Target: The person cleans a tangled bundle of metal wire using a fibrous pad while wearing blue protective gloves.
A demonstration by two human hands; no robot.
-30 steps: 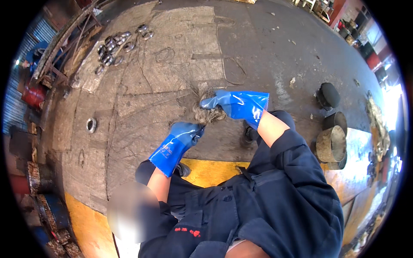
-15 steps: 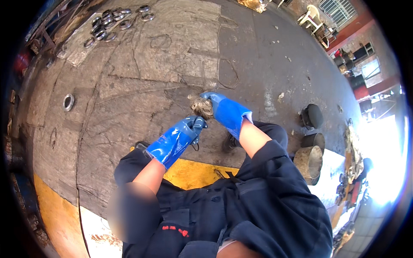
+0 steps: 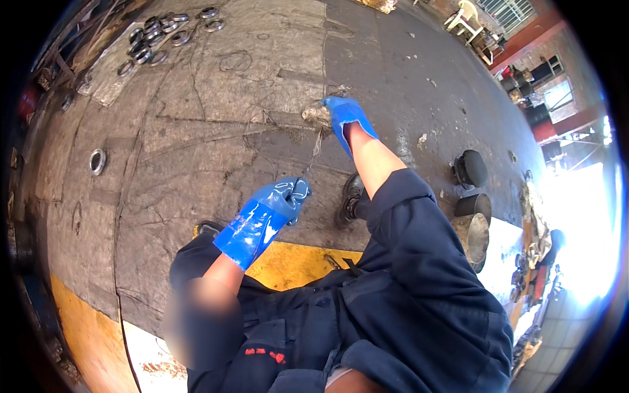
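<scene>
Both my hands wear blue rubber gauntlet gloves. Held out ahead over the floor, my right hand (image 3: 343, 115) is closed on a wad of grey-tan tangled threads (image 3: 316, 116), which looks like cotton waste. Some thin loose strands (image 3: 316, 152) hang from the wad and run down toward my left hand. Nearer to me and lower, my left hand (image 3: 285, 199) has its fingers curled in a pinch at the end of these strands. Exactly what lies between its fingertips is hidden by the glove.
A single metal ring (image 3: 97, 162) lies on the stained floor mats (image 3: 196, 157) to the left. Several more rings (image 3: 157, 36) are grouped at the far left. On the right stand a black round container (image 3: 470, 168) and an open metal can (image 3: 472, 239). A yellow board (image 3: 288, 263) lies beneath me.
My right hand has moved forward with the wad, away from my left hand, which stays nearly in place. The hands were close together; now strands stretch out between them.
</scene>
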